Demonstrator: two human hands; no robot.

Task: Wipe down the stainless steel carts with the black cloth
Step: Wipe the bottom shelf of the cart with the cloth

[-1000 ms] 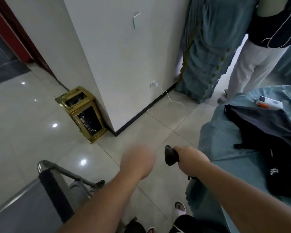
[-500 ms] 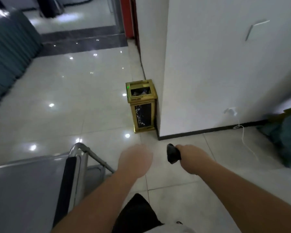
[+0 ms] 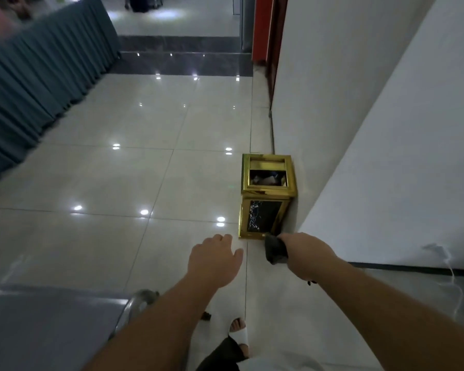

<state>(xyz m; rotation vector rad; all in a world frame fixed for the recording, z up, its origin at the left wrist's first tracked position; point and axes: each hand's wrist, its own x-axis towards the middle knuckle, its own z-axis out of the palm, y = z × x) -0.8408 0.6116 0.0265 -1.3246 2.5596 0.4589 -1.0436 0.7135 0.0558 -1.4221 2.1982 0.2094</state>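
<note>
My right hand (image 3: 306, 253) is curled around the black cloth (image 3: 275, 250), held out over the floor (image 3: 105, 178) in front of me. The cloth is bunched into a dark, crumpled wad — matte, near charcoal, no pattern I can make out. Its long axis runs roughly away from me, with one end poking out past my knuckles toward the gold trash bin (image 3: 265, 194); a small dark bit also shows under my wrist. My left hand (image 3: 214, 261) is empty and relaxed, palm down, fingers loosely extended, just left of the cloth and not touching it.

Low on my left is the stainless steel cart (image 3: 46, 325) — a flat grey top with a rounded tube rail at its corner, below my left forearm and well apart from the cloth. The bin stands against the white wall (image 3: 386, 156), its top opening showing rubbish inside. My sandalled foot (image 3: 239, 333) shows below. A pleated teal table skirt (image 3: 32, 84) runs along the far left.
</note>
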